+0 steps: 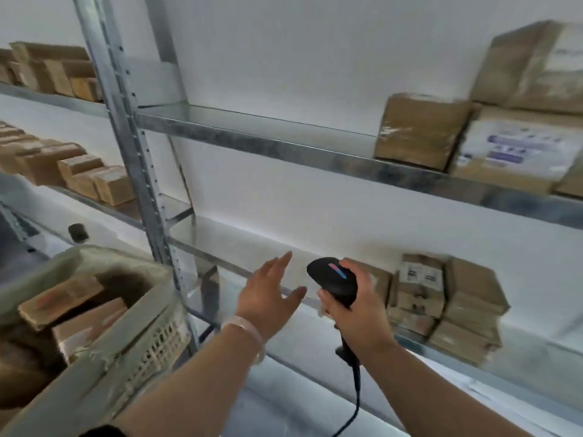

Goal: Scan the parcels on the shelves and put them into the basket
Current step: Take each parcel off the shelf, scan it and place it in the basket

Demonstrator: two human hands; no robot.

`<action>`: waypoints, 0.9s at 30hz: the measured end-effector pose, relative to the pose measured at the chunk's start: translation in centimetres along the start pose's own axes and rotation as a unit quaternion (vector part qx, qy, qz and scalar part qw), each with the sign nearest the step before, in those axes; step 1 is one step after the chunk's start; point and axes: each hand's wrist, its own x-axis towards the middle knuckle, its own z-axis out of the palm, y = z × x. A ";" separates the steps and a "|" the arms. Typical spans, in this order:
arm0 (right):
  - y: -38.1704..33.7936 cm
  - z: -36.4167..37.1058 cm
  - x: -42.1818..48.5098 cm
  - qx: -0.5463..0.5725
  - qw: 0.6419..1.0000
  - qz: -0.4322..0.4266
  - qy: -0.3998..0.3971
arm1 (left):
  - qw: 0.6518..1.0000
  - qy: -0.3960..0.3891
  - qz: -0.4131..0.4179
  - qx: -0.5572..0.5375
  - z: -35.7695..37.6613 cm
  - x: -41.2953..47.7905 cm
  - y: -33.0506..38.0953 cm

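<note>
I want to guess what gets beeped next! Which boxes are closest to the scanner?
The stack on the lower shelf, just right of the scanner in the right hand. The others sit higher up or far left.

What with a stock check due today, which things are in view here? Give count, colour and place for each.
shelving: two bays, grey metal, along the white wall
upper-shelf parcels: at least three, brown cardboard, top right
lower-shelf parcels: a blurred stack, brown, right of the scanner
far parcels: many, small, brown, on the left bay's shelves
basket: one, pale lattice, lower left
basket parcels: at least two, brown, inside the basket
dark object: one, black, on a left shelf; unclear what
scanner: one, black, corded
left hand: open, pale wristband, reaching toward the lower shelf
right hand: grips the scanner
</note>
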 end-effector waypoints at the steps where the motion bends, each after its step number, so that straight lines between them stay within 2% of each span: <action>1: 0.9 -2.8 -0.9 -0.003 1.000 0.006 0.018 | 1.000 -0.008 0.013 -0.009 1.7 -0.4 2.3; 6: 3.8 -15.0 -5.1 -0.033 0.994 0.046 0.092 | 0.994 -0.036 0.089 -0.046 9.6 -2.5 13.2; 10: 5.0 -21.6 -7.6 -0.053 0.985 0.073 0.149 | 0.987 -0.078 0.122 -0.069 13.9 -4.2 19.5; 16: 4.6 -27.1 -9.5 -0.081 0.971 0.085 0.210 | 0.978 -0.093 0.180 -0.044 15.7 -4.4 25.5; 27: 0.9 -35.4 -10.5 -0.124 0.929 0.068 0.342 | 0.934 -0.140 0.321 -0.064 15.9 -2.7 36.9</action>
